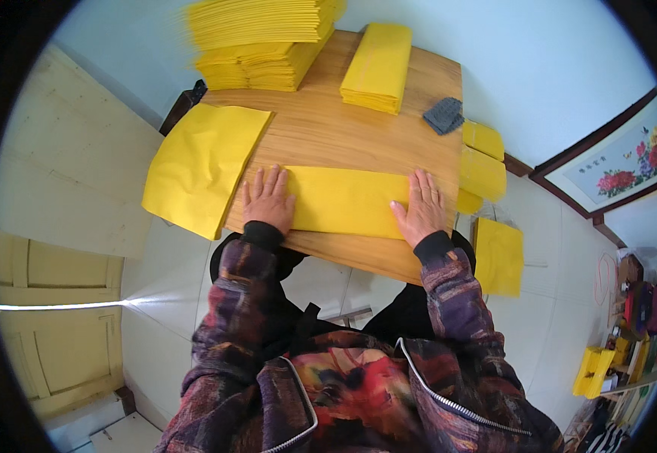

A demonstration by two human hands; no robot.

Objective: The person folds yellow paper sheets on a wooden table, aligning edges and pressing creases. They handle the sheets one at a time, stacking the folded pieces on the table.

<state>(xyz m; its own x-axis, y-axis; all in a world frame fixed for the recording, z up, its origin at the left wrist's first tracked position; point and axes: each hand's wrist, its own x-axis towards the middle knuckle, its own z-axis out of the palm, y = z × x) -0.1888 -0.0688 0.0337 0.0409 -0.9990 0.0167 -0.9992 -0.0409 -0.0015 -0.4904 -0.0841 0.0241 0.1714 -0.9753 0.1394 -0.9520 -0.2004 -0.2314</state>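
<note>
A folded yellow sheet lies lengthwise along the near side of the wooden table, paper or cloth I cannot tell. Flat on its left end rests my left hand, fingers stretched away from me. My right hand is laid on the sheet's right end, its thumb on the yellow surface and its fingers extended. Neither hand grips anything. To the left, a larger yellow sheet hangs partly over the table's left edge.
The wooden table bears tall yellow stacks at the far left, a smaller folded stack and a grey cloth. More yellow bundles stand beyond the right edge. A framed flower picture leans by the right wall.
</note>
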